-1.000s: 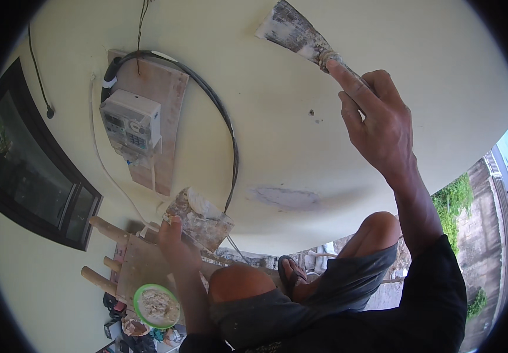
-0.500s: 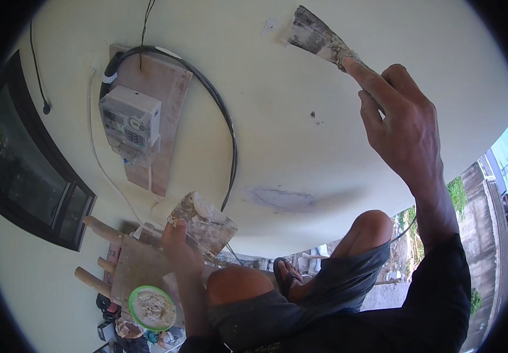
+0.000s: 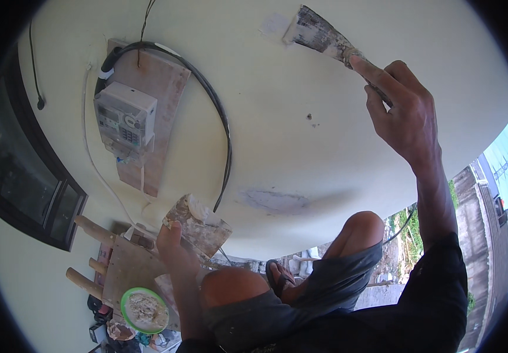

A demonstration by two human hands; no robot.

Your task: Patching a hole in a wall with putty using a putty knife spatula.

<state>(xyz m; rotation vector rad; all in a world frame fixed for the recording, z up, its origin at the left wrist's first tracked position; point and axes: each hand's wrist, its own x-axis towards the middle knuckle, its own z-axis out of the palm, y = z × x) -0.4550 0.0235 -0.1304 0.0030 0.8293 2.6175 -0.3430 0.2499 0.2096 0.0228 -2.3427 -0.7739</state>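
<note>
My right hand (image 3: 404, 109) grips a putty knife (image 3: 324, 38) whose worn, smeared blade touches the pale wall at the upper middle. Just left of the blade's edge is a whitish filler patch (image 3: 274, 25). Low on the left, my left hand (image 3: 174, 241) is closed on the near edge of a flat, putty-crusted board (image 3: 201, 232). A lump of white putty (image 3: 202, 210) sits on the board's upper side. Below my left forearm, a green-rimmed bowl (image 3: 125, 312) holds more of the whitish paste.
An electric meter (image 3: 127, 120) hangs on a wooden backboard (image 3: 168, 88), looped by a thick black cable (image 3: 225, 141). Small holes (image 3: 309, 117) and a grey patch (image 3: 277, 200) mark the wall. A wooden stand (image 3: 124, 265) supports the bowl. Left is a dark-framed window (image 3: 24, 159).
The filler patch beside the blade looks broader and smoother. My right hand and the putty knife have shifted slightly. The whole view has moved a little, with the meter and bowl further left.
</note>
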